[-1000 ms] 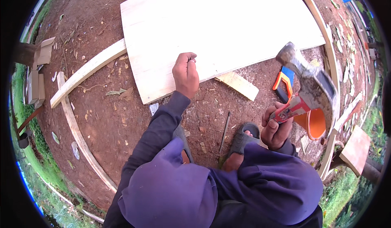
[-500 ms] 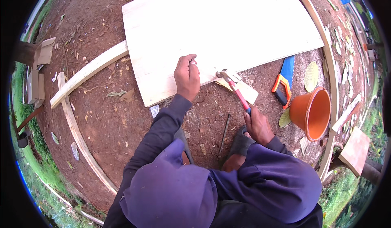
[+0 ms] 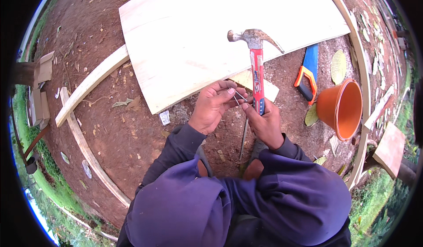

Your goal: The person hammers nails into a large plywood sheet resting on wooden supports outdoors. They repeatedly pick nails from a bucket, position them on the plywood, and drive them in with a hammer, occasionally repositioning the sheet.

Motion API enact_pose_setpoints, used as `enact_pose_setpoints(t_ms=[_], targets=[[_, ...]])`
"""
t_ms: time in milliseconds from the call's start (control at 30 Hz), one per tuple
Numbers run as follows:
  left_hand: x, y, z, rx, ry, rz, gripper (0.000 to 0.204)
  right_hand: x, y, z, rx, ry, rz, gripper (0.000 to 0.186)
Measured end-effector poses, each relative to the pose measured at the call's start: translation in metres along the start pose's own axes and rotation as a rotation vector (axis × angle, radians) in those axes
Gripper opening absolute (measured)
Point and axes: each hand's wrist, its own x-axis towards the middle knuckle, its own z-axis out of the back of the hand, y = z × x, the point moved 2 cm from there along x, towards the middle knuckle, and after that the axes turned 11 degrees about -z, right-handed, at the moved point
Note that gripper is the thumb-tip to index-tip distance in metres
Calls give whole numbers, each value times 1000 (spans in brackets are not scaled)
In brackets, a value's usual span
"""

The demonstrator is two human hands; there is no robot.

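Note:
My right hand (image 3: pixel 266 122) is closed around the red and blue handle of a claw hammer (image 3: pixel 257 68), whose rusty metal head points up over the board. Close beside it, my left hand (image 3: pixel 211 108) pinches thin nails (image 3: pixel 240 95) between its fingertips. The fingertips of my right hand reach to these nails as well. Just beyond both hands lies a large pale plywood sheet (image 3: pixel 176 57), brightly lit, with its near edge toward me. A small light wood piece (image 3: pixel 269 91) shows at that edge, behind the hammer handle.
A handsaw (image 3: pixel 308 72) with an orange handle and an orange bucket (image 3: pixel 328 110) stand to the right. Long timber strips (image 3: pixel 99 75) lie at the left and another timber (image 3: pixel 362 66) at the right. A thin metal rod (image 3: pixel 243 139) lies between my feet.
My left hand has drawn back from the board toward my right hand. The hammer has risen off the board's edge and turned upright, and both hands now meet at the nails.

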Motion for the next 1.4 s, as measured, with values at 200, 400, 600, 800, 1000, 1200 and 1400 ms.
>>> enact_pose_setpoints(t_ms=[200,400,600,800,1000,1200,1400], targets=[[-8,-4,-2,71,-23,36,20,4,-3,1,130,7,-59,11],[-17,3,13,107,8,132,21,6,-1,3,85,33,-71,9],[-17,-3,23,800,148,-149,19,9,4,8,-236,37,13,12],[-29,-7,13,964,284,-170,18,1,7,-3,-477,51,112,18],[-33,-12,17,1166,275,-390,11,0,-2,-7,-412,79,105,21],[-18,-60,56,1209,-232,-515,18,-2,-8,9,-383,39,11,23],[-19,-64,70,1228,-247,-558,16,-6,-11,7,-439,45,51,24]])
